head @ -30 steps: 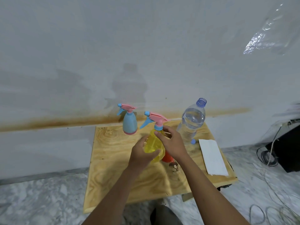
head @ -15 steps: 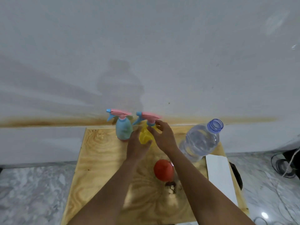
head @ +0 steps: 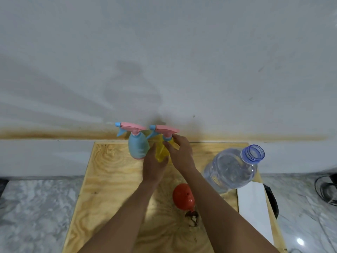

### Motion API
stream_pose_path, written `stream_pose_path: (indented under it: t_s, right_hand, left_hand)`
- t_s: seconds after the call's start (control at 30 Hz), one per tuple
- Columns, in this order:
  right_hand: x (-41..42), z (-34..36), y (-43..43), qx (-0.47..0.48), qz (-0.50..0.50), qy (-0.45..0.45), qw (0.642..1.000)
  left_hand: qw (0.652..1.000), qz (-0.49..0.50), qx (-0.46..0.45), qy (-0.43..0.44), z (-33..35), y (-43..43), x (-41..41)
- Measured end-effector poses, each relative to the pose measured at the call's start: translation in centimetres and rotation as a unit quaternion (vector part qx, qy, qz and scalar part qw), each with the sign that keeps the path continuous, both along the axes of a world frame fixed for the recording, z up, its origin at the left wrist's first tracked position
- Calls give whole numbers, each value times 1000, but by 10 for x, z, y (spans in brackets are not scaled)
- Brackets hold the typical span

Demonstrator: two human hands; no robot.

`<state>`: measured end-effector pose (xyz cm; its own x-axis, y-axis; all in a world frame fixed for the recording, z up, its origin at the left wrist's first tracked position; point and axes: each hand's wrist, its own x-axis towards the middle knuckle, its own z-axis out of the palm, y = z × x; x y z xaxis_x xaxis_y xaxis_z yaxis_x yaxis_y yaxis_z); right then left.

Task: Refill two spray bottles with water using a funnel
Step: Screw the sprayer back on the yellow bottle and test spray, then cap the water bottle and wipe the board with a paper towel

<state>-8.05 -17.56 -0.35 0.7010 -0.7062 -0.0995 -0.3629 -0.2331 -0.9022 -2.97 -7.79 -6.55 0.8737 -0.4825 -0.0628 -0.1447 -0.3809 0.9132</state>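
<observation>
Left hand (head: 154, 167) is wrapping round the body of the yellow spray bottle (head: 161, 152), gripping it. Right hand (head: 180, 152) is pinching the same bottle at the blue collar under its pink trigger head. The bottle is standing upright at the far edge of the wooden table (head: 109, 170), just beside the blue spray bottle (head: 137, 147). The red funnel (head: 182, 196) is lying nearer, by the right forearm. The uncapped water bottle (head: 231, 168) is standing to the right, with a white napkin (head: 253, 203) beside it.
</observation>
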Motion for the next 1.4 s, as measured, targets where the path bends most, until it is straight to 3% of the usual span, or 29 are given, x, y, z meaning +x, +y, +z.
stream_pose_path:
  t_s: [0.9,1.2,1.4]
  right_hand:
    - [2,1,-6,-11,4,5,1000]
    - [-98,16,46,-102,-12,-8,995]
    - [-193,8,48,-135,-42,56,988]
  left_hand:
    - [999,5,33,6,-29,-8,16]
    - [998,18,46,49,39,39,-43]
    - [993,-113,-10,24,81,37,-103]
